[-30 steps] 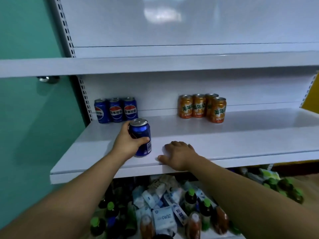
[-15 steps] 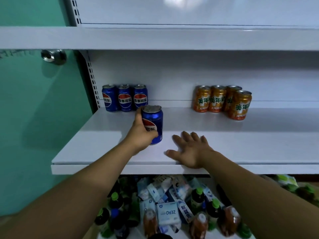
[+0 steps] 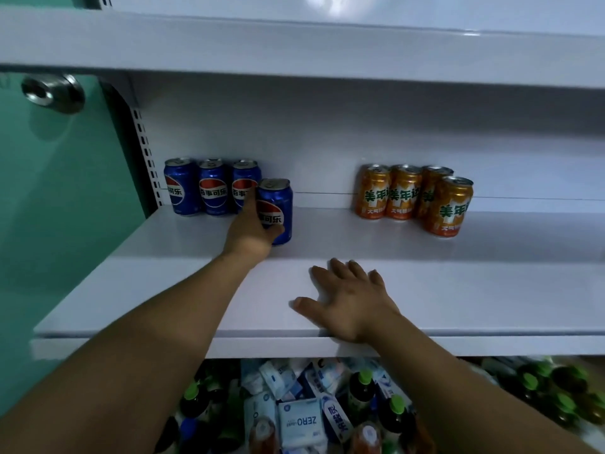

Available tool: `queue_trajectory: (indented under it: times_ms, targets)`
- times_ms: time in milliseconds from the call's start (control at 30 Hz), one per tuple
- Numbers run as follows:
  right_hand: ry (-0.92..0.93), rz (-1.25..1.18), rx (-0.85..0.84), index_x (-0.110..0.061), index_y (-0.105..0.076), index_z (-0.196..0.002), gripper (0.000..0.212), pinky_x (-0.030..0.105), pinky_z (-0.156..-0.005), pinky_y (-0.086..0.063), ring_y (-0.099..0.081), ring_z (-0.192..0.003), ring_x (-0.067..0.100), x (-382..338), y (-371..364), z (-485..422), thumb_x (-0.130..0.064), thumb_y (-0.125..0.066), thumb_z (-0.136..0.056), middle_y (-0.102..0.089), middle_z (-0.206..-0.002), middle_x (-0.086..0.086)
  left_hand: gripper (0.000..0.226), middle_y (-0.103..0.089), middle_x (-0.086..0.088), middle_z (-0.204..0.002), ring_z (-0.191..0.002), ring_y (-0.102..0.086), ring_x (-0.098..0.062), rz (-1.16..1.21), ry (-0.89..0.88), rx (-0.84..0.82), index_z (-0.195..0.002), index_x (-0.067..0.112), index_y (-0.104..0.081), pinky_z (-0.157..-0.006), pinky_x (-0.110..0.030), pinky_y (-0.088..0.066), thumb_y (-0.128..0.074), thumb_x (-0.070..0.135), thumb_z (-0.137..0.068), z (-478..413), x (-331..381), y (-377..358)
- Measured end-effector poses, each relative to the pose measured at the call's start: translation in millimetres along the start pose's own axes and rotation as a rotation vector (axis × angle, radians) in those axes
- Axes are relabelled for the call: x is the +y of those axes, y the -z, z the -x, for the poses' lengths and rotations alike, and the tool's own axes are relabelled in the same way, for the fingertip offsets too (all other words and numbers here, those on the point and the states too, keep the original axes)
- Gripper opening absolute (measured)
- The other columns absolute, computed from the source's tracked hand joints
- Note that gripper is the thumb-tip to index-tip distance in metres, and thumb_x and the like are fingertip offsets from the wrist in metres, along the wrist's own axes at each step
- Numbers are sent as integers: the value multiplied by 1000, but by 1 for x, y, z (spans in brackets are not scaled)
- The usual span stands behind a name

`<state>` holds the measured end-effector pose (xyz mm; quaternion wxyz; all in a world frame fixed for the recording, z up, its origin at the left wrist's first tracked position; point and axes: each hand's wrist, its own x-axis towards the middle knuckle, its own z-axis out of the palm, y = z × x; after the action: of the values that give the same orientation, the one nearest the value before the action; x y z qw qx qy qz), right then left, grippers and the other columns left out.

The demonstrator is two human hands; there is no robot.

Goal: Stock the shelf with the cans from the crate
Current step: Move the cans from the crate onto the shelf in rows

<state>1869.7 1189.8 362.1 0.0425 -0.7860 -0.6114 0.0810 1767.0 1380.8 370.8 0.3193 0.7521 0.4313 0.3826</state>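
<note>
My left hand [image 3: 250,232] grips a blue cola can [image 3: 276,208] that stands upright deep on the white shelf [image 3: 458,290]. It sits just right of a row of three blue cola cans [image 3: 212,188] along the back wall. Several orange soda cans [image 3: 412,194] stand further right on the same shelf. My right hand [image 3: 350,299] rests flat on the shelf near its front edge, fingers spread, holding nothing.
Another white shelf [image 3: 294,50] hangs overhead. Below the front edge lies a jumble of green-capped bottles [image 3: 363,391] and white-blue packets [image 3: 299,424]. A green wall with a metal knob [image 3: 52,93] bounds the left side.
My left hand has carried the blue can from the shelf's front back toward the row of blue cans. My right hand has flattened and stayed near the front edge.
</note>
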Motion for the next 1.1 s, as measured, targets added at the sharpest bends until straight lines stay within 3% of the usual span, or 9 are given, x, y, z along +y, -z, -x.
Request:
queue_trajectory:
  times_ms: [133,233,600,967,1100]
  targets:
    - [18,-6,29,-34,-27,-142,75,56,-114,-10,-8,-146,29,0,-1,-1,-79,-22,-82,-13,-160,5,98,-8,-5,-160,-147,-7,-28,-339,-55,75,-153,24,-4,-117,-49,-16,-70,38,-82,-25,-8,-4]
    - [21,-7,28,-34,-26,-143,75,55,-114,-9,-6,-146,28,0,0,0,-79,-22,-83,-12,-161,5,94,3,-5,-161,-147,5,-29,-462,-89,147,-153,25,-4,-115,-55,-10,-65,44,-84,-33,-8,-6]
    - [26,-6,62,-36,-27,-140,74,55,-112,-15,-16,-141,26,2,-4,-2,-81,-21,-81,-23,-154,-1,91,10,-9,-159,-146,1,-35,-355,55,243,-151,33,-10,-115,-55,-14,-69,40,-82,-61,-5,-35]
    - [13,-18,12,-37,-14,-148,78,54,-117,0,1,-148,24,3,-4,-1,-79,-22,-83,-5,-161,-2,89,15,-9,-158,-144,2,-40,-425,130,278,-150,38,-7,-112,-58,-18,-66,43,-84,-73,-3,-48]
    - [17,-22,36,-37,-18,-146,77,54,-116,-3,-3,-147,25,4,-4,-1,-80,-22,-82,-10,-160,-1,92,17,-9,-158,-144,5,-38,-392,122,267,-150,39,-4,-113,-58,-15,-67,43,-83,-71,-2,-49]
